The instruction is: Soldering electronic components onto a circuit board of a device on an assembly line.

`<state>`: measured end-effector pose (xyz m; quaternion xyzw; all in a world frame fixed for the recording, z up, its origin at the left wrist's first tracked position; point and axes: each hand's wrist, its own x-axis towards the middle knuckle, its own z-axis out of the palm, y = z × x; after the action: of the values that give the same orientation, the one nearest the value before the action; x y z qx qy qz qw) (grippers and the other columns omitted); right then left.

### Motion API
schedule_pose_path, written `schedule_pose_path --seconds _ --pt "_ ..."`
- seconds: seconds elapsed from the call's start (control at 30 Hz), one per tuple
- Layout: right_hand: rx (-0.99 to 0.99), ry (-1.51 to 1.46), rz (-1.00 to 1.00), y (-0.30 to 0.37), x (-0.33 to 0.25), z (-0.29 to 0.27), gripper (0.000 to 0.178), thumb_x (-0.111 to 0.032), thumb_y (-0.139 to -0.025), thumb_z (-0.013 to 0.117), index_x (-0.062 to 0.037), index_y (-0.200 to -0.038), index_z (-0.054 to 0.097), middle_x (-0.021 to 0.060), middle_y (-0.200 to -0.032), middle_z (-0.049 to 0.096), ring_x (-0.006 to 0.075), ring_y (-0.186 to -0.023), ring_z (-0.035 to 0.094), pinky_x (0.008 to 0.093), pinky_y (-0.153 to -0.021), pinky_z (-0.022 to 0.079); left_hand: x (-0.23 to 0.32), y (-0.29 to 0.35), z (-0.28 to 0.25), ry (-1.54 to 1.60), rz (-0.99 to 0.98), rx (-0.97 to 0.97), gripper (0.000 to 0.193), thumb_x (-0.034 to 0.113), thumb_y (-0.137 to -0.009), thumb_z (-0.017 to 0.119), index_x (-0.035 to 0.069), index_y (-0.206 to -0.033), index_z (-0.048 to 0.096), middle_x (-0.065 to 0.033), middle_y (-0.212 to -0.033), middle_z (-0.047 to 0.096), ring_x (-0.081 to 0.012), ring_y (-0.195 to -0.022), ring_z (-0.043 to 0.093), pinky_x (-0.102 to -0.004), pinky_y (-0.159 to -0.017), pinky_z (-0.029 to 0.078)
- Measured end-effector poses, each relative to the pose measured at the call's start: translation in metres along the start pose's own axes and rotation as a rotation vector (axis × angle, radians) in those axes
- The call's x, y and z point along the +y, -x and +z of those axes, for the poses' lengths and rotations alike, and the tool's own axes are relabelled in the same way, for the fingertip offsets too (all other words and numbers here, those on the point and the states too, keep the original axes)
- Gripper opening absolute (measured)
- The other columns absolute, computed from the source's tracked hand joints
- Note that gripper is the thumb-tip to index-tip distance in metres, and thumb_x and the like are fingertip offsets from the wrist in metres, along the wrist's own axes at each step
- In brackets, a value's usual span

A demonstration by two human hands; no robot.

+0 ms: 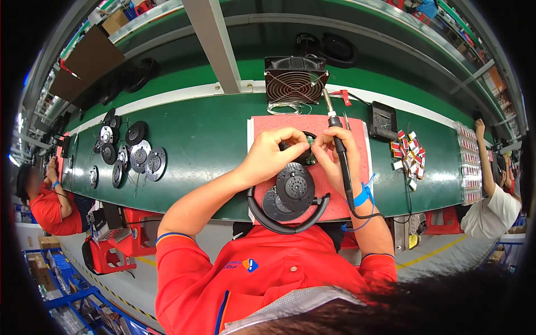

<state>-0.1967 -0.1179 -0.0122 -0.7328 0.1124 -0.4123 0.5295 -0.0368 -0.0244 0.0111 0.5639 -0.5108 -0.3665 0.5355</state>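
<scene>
Over a pink mat (269,121) lies a black headphone, its headband (290,228) curving toward me. A round black speaker plate (296,186) with small holes rests at the near ear cup. Beyond it, the other ear cup shows part of a green circuit board (310,140) between my hands. My left hand (279,149) is closed in a pinch at this board; what its fingertips hold is too small to make out. My right hand (337,149) holds a soldering iron (342,158), tip pointing away from me, while its fingertips meet near the board.
A square fan (296,84) stands behind the mat, with coiled wire (289,108) before it. Right are a black tray (384,120), a pile of small batteries (409,155) and clear trays (469,163). Several speaker plates (139,156) lie left. Co-workers sit at both sides.
</scene>
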Motion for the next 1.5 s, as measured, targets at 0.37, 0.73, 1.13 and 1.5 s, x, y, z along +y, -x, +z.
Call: schedule_pose_path --seconds 0.37,0.73,1.13,1.5 --pt "0.021 0.074 -0.025 0.000 0.000 0.001 0.039 0.008 -0.080 0.065 -0.0044 -0.113 0.048 0.0079 -0.088 0.062 0.0132 -0.078 0.060 0.0247 -0.070 0.047 0.001 -0.001 -0.001 0.155 -0.100 0.002 0.011 0.008 -0.086 0.062 -0.001 -0.091 0.063 -0.0023 -0.083 0.062 -0.0076 -0.074 0.056 -0.0223 -0.068 0.047" --pt "0.020 0.056 -0.038 0.003 0.007 0.004 0.039 0.011 -0.080 0.063 -0.0055 -0.112 0.048 0.0055 -0.087 0.058 0.0111 -0.077 0.057 0.0236 -0.069 0.046 0.001 0.002 0.006 -0.014 -0.051 0.006 0.011 0.009 -0.085 0.064 -0.002 -0.088 0.065 -0.0002 -0.077 0.063 -0.0060 -0.072 0.056 -0.0225 -0.066 0.046" --pt "0.140 0.607 -0.226 0.009 -0.002 -0.022 0.032 0.008 -0.075 0.065 -0.0049 -0.103 0.056 0.0067 -0.079 0.058 0.0155 -0.071 0.061 0.0269 -0.066 0.050 -0.010 0.003 0.006 0.033 -0.049 0.085 0.010 0.009 -0.087 0.062 -0.001 -0.088 0.063 -0.0007 -0.077 0.062 -0.0060 -0.071 0.055 -0.0222 -0.065 0.045" --pt "0.013 1.065 -0.036 -0.002 0.020 -0.069 0.039 0.003 -0.078 0.059 -0.0030 -0.116 0.050 0.0169 -0.092 0.058 0.0370 -0.084 0.054 0.0441 -0.074 0.046 -0.012 -0.001 0.001 0.209 -0.074 0.028 0.012 0.013 -0.090 0.061 0.000 -0.090 0.061 -0.0019 -0.079 0.061 -0.0075 -0.071 0.054 -0.0216 -0.067 0.044"
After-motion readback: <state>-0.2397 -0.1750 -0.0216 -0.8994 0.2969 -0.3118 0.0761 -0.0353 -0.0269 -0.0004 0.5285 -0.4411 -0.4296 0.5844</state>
